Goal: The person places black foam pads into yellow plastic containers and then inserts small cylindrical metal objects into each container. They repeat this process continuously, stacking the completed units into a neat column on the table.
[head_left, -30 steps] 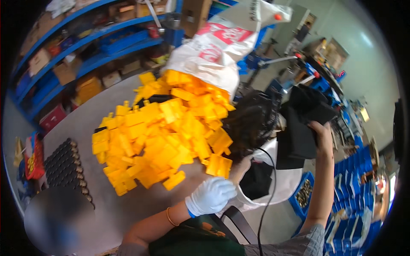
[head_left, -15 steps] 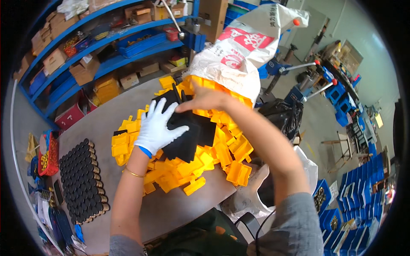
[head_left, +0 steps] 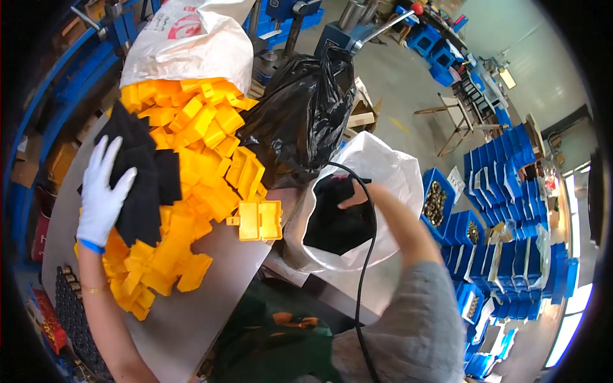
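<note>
1. Black flat pieces point(head_left: 143, 182) sit in a loose stack on top of the yellow boxes point(head_left: 220, 137), over toward the table's left edge.
2. The left hand point(head_left: 105, 195), in a white glove, is laid against the near left side of that stack. Fingers spread wide, thumb well out, so it's resting on the stuff rather than gripping it.
3. The right hand point(head_left: 365, 195) is bare and down in the mouth of a white sack point(head_left: 399, 169), just off the table's right edge. Thumb's sticking out, the other fingers are mostly hidden, so I honestly can't tell if it has hold of anything.
4. More black pieces point(head_left: 335, 223) are inside that sack, right under the hand (dark on dark, so don't ask me to count them).
5. One yellow box point(head_left: 260, 221) lies unfolded near the table's point(head_left: 185, 325) right edge.
6. A printed sack point(head_left: 198, 54) spills yellow boxes at the far edge, with a black plastic bag point(head_left: 310, 105) beside it.
</note>
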Demonstrator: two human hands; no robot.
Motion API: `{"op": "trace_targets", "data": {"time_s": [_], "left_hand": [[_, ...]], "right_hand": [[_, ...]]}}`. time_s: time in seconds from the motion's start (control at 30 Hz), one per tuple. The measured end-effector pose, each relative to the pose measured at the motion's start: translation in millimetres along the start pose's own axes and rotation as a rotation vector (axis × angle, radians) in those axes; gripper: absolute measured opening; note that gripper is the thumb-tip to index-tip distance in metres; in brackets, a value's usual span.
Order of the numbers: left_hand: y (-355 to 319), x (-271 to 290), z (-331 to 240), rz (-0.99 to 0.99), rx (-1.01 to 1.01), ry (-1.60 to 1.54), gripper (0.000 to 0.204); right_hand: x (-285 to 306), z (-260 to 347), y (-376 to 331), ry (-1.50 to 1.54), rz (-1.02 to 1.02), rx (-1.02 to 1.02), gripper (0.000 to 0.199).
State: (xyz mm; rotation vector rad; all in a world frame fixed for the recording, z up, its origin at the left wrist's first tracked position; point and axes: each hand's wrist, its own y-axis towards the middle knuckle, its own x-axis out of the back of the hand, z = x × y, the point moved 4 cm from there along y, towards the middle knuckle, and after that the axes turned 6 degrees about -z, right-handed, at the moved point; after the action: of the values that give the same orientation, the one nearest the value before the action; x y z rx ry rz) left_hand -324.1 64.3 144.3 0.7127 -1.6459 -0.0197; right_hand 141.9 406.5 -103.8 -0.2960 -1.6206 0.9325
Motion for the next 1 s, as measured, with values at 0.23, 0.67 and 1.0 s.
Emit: {"op": "trace_targets", "data": {"time_s": [0.23,0.67,1.0], "left_hand": [[-54,57,-70,-0.211,-0.123,0.110,0.057],[-129,-146,-221,0.651,-0.752,-0.192,0.012],[-156,-145,-190,0.379,-0.565,-0.212,0.012]], "right_hand": [[-122,51,50,0.495,0.164,-0.082,0.149],[-115,65,67,-0.368,-0.228,0.376,0.110],[-123,115,74,0.159,0.031,0.338,0.110]]}}
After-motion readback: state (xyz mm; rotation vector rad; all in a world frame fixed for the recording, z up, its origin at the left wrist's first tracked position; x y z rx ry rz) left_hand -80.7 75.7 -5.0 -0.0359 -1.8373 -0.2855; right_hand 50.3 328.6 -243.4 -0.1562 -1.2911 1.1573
